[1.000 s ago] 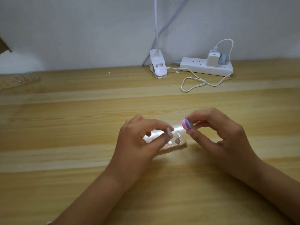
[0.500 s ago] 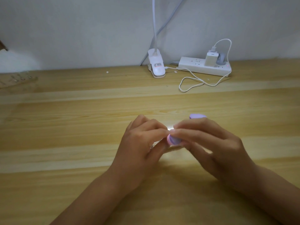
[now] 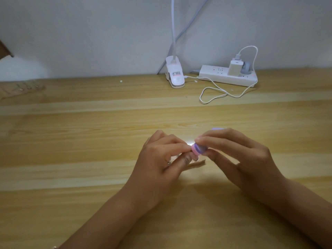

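Ideally the right hand [image 3: 242, 159], pinching the purple cap [image 3: 252, 149], holds it square over the strip [image 3: 196, 163] that the left hand [image 3: 159, 164] pinches down.

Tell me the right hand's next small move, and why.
Probably lower the cap straight onto the stud on the strip. The right hand pinches the cap, tilted, just above the strip, which the left hand pinches and steadies on the table. The stud shows right under the cap's pink end, so a short push down looks due.
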`<state>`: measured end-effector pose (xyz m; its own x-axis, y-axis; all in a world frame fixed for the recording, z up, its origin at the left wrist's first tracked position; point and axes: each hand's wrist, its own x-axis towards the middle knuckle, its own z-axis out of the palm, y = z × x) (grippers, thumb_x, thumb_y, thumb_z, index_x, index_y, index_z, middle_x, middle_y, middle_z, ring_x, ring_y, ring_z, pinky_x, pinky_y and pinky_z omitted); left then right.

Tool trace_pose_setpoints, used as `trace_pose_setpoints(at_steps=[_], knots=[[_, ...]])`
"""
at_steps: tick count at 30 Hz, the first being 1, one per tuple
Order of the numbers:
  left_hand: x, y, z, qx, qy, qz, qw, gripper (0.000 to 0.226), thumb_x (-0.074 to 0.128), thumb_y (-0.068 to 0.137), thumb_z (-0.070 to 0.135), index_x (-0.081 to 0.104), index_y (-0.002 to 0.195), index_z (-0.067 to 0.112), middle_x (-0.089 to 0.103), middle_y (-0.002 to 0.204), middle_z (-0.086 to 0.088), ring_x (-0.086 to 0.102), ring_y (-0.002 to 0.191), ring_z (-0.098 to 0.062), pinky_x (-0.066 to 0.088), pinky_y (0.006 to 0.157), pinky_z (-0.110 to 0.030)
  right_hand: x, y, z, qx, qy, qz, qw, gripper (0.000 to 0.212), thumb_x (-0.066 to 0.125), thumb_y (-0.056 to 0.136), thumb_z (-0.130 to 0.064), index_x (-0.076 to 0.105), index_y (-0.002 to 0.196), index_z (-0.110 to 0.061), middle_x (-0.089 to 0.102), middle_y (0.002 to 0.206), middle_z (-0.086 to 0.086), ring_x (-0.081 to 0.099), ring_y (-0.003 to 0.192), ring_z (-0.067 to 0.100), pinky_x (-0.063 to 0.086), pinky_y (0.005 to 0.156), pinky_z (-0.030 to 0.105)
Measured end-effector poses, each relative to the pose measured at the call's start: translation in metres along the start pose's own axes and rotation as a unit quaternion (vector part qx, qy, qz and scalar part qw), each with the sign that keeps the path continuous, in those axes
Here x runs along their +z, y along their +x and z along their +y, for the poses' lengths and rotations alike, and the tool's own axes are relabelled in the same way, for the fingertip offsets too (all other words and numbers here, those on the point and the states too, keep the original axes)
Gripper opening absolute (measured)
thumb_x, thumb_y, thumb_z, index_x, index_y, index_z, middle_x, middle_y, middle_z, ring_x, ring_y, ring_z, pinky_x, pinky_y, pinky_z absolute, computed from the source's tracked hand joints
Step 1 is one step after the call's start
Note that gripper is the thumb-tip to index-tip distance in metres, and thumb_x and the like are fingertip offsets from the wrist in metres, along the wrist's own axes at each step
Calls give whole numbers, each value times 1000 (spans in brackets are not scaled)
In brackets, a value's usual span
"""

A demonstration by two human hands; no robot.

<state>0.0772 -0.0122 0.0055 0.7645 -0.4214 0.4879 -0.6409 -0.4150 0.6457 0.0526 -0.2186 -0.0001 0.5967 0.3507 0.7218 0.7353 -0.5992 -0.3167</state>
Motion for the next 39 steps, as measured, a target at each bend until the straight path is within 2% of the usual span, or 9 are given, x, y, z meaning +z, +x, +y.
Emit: trace_pose_setpoints(at_steps=[3,7,11,18,24,29,33,37,39], knots=[[-1,0,0,-6,-16,0,1000,15,64,89,23,76,96,28,67,85,14,49,81,-14,36,74,-25,2,-2,-3,-29,-3,0,1000,19,68,92,2,73,110,1,71,110,9,68,101,15,53,94,36],[1,0,1,-11,-23,2,1000,13,63,90,27,76,91,30,67,84,16,50,81,-15,36,74,-25,-3,-1,3,0,-8,5,1000,17,68,93,-1,73,109,0,71,107,10,69,98,21,55,88,43],[-1,0,0,-15,-35,-3,999,15,62,90,30,76,95,31,68,85,15,51,82,-16,36,74,-25,2,-3,-6,-41,-6,3,999,16,65,96,-6,74,107,0,71,107,8,68,100,18,54,91,38],[-3,1,4,-17,-57,-2,998,16,62,89,27,69,95,40,68,85,17,53,81,-15,39,72,-24,3,-3,-10,-28,-6,15,999,14,69,94,-4,75,106,1,71,105,10,69,96,20,54,87,38],[-1,1,6,-30,-27,4,999,12,65,87,27,77,84,28,68,81,15,52,82,-10,36,74,-20,-11,2,6,15,-39,33,999,17,69,90,-2,73,106,-3,70,105,7,69,97,19,55,87,37],[0,0,7,2,35,19,999,19,61,89,33,77,87,23,65,80,13,49,80,-13,35,74,-24,2,-4,-6,-38,-49,5,998,22,72,88,3,75,109,-1,71,109,7,68,99,19,53,90,41],[0,0,8,2,68,38,997,9,67,85,25,76,84,24,64,79,13,46,80,-12,36,74,-25,-5,1,2,-3,-51,31,998,21,71,88,0,75,108,-1,71,106,9,69,97,19,55,86,38],[1,0,7,22,76,26,997,20,61,89,31,76,85,18,64,79,10,45,78,-14,35,73,-27,3,-4,-7,-64,-57,-5,996,30,71,85,9,73,114,0,70,108,12,68,97,23,52,92,42],[1,0,6,12,68,29,997,13,65,88,28,77,85,22,64,79,11,46,78,-14,34,74,-25,0,-1,-1,-43,-70,-1,997,30,71,84,10,73,113,2,70,107,13,69,95,26,54,86,44]])
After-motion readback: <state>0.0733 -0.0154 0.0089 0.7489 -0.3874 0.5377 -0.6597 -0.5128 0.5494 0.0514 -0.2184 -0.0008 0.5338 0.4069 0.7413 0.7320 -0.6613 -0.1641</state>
